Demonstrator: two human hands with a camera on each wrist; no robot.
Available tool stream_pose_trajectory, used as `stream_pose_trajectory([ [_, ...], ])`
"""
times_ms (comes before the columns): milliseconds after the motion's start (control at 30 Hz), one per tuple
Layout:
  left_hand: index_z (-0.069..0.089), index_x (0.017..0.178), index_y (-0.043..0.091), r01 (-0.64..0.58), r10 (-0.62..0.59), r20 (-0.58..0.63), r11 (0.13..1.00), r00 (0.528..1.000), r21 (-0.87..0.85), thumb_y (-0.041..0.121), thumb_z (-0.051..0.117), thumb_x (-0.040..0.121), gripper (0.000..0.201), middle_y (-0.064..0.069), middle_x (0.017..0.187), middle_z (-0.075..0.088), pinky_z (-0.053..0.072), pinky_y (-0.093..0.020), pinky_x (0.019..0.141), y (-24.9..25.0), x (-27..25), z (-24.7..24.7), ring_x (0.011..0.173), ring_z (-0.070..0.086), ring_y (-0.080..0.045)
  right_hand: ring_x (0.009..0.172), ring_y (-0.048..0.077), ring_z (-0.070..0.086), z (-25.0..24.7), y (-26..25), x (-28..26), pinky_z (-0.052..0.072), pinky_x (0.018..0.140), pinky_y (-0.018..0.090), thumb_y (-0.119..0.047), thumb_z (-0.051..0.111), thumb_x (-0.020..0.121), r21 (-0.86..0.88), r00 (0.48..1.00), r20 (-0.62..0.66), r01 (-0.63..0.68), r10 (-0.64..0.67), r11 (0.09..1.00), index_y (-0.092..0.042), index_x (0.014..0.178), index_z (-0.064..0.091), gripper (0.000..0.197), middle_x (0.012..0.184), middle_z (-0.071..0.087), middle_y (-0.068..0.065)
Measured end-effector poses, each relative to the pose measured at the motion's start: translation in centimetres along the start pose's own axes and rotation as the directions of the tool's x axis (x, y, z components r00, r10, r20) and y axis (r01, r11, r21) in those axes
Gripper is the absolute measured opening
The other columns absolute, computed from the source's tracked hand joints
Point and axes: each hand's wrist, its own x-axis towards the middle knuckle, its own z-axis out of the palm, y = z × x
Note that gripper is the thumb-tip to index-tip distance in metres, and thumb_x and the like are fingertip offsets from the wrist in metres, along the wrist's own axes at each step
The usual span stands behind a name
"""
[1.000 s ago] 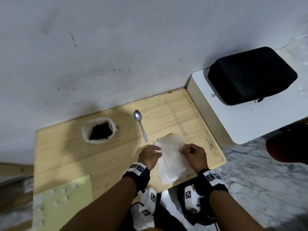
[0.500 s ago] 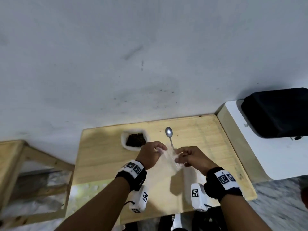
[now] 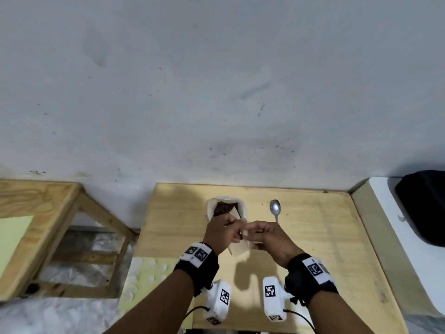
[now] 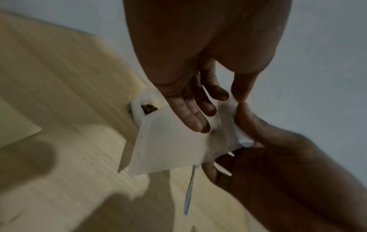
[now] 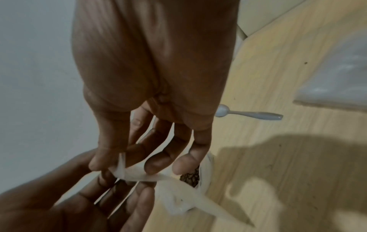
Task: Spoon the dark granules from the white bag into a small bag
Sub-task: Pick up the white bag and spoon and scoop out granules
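Both hands are raised above the wooden table (image 3: pixel 313 237), meeting at its centre. The left hand (image 3: pixel 222 231) pinches one edge of the small translucent bag (image 4: pixel 168 146) between thumb and forefinger, its other fingers extended along the bag's face. The right hand (image 3: pixel 267 237) pinches the opposite edge of the mouth in the same way — the bag hangs between them, clear of the tabletop.

The white bag (image 3: pixel 213 208) stands at 12 o'clock from the hands, just beyond them, rim rolled down, dark granules (image 3: pixel 222 208) exposed inside. The metal spoon (image 3: pixel 275 209) lies flat on the table at 1 o'clock from the hands — bowl toward the wall, handle toward the person, untouched.

A black case (image 3: pixel 426 208) sits on the white surface at 3 o'clock. A pale green sheet (image 3: pixel 149 278) overlaps the table's edge at 8 o'clock.
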Motion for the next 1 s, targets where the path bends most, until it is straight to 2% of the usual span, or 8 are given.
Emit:
stream_pose_trajectory([
  [233,0.053,0.081,0.002,0.098,-0.087,0.110,0.990,0.990,-0.100,0.000,0.058,0.093,0.012,-0.018,0.072,0.059,0.059,-0.033,0.063,0.2,0.1,-0.7,0.058,0.065,-0.022,0.078,0.013,0.062,-0.2,0.2,0.7,0.050,0.069,0.025,-0.010,0.066,0.093,0.010,0.999,0.044,-0.033,0.033,0.999,-0.017,0.080,0.070,0.016,0.086,0.068,0.001],
  [400,0.058,0.071,-0.005,0.003,-0.006,0.019,0.986,1.000,0.166,0.008,0.057,0.090,0.023,-0.019,0.069,0.063,0.061,-0.049,0.072,0.2,0.3,0.0,0.065,0.069,-0.026,0.065,0.006,0.061,0.5,0.2,1.1,0.048,0.063,0.023,-0.007,0.072,0.085,-0.354,0.986,-0.055,0.129,-0.158,0.926,-0.015,0.077,0.069,0.012,0.072,0.067,-0.003],
  [500,0.057,0.068,-0.005,-0.060,0.047,0.051,0.955,0.998,0.291,0.009,0.051,0.093,0.030,-0.028,0.071,0.066,0.061,-0.046,0.067,0.9,0.1,0.4,0.061,0.071,-0.026,0.054,0.007,0.054,0.3,0.1,1.5,0.044,0.057,0.023,-0.002,0.068,0.083,-0.452,0.956,-0.123,0.184,-0.265,0.873,-0.013,0.066,0.060,0.022,0.060,0.060,-0.004],
  [600,0.055,0.063,-0.008,-0.123,0.084,0.108,0.895,0.991,0.430,0.017,0.050,0.094,0.040,-0.033,0.066,0.064,0.056,-0.046,0.059,1.2,0.3,0.4,0.055,0.071,-0.023,0.052,0.014,0.054,-0.4,0.2,2.1,0.046,0.049,0.023,0.000,0.066,0.083,-0.489,0.898,-0.246,0.211,-0.366,0.846,-0.009,0.066,0.051,0.025,0.063,0.058,0.011],
  [700,0.042,0.052,0.010,-0.237,0.199,0.129,0.825,0.972,0.513,0.020,0.059,0.088,0.042,-0.016,0.050,0.052,0.042,-0.033,0.049,1.0,0.4,0.5,0.048,0.061,-0.022,0.056,0.016,0.061,-1.3,-0.1,2.4,0.053,0.049,0.028,0.003,0.069,0.082,-0.431,0.885,-0.301,0.205,-0.354,0.879,-0.006,0.072,0.054,0.021,0.067,0.063,0.010],
  [800,0.053,0.082,0.022,-0.368,0.384,0.096,0.738,0.918,0.565,0.040,0.074,0.071,0.030,0.006,0.086,0.055,0.040,-0.025,0.069,0.9,-0.2,0.5,0.080,0.052,-0.010,0.051,0.020,0.059,-1.3,-0.6,2.0,0.051,0.047,0.029,0.013,0.059,0.080,-0.353,0.925,-0.234,0.207,-0.300,0.912,-0.011,0.080,0.053,0.025,0.058,0.059,0.000],
  [900,0.038,0.136,0.023,-0.366,0.363,0.162,0.616,0.918,0.698,0.064,0.079,0.052,0.103,0.009,0.136,0.043,0.037,-0.034,0.098,0.0,0.0,0.1,0.126,0.039,-0.009,0.058,0.027,0.062,-1.0,-0.9,1.6,0.052,0.048,0.030,0.019,0.055,0.078,-0.324,0.940,-0.184,0.218,-0.287,0.921,-0.010,0.075,0.059,0.029,0.065,0.059,0.010],
  [1000,0.017,0.152,0.021,-0.360,0.313,0.212,0.557,0.926,0.748,0.065,0.081,0.045,0.132,0.007,0.150,0.034,0.033,-0.043,0.110,-0.4,0.3,-0.2,0.138,0.030,-0.015,0.065,0.041,0.072,-0.8,-0.8,1.5,0.058,0.053,0.037,0.015,0.063,0.082,-0.221,0.967,-0.127,0.191,-0.223,0.956,-0.006,0.083,0.067,0.022,0.074,0.064,0.019],
])
